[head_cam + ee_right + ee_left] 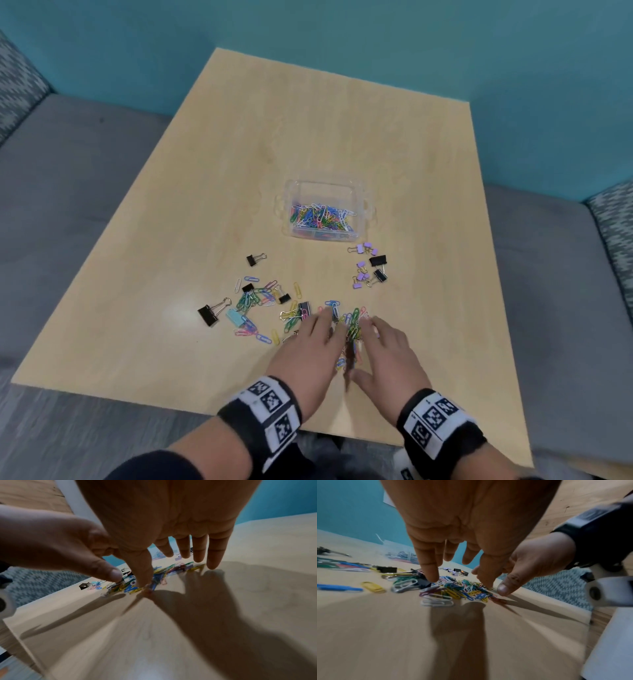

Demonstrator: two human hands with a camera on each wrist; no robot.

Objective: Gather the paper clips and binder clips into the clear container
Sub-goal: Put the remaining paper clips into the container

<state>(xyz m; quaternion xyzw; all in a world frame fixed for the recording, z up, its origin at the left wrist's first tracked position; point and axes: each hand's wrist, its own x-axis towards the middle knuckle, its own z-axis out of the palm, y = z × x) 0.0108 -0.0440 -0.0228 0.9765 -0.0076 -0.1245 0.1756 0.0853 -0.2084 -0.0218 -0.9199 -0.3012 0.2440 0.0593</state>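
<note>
A heap of coloured paper clips lies near the table's front edge. My left hand and right hand flank it, fingers straight, tips touching the heap on both sides; neither grips anything. In the wrist views, the left hand and right hand arch over the clips. The clear container stands beyond, holding many paper clips. More paper clips and black binder clips lie scattered to the left. Purple and black binder clips sit to the right.
The light wooden table is bare beyond the container. A lone black binder clip and a larger one lie left, beside a pale blue clip. Grey benches with patterned cushions surround the table under a teal wall.
</note>
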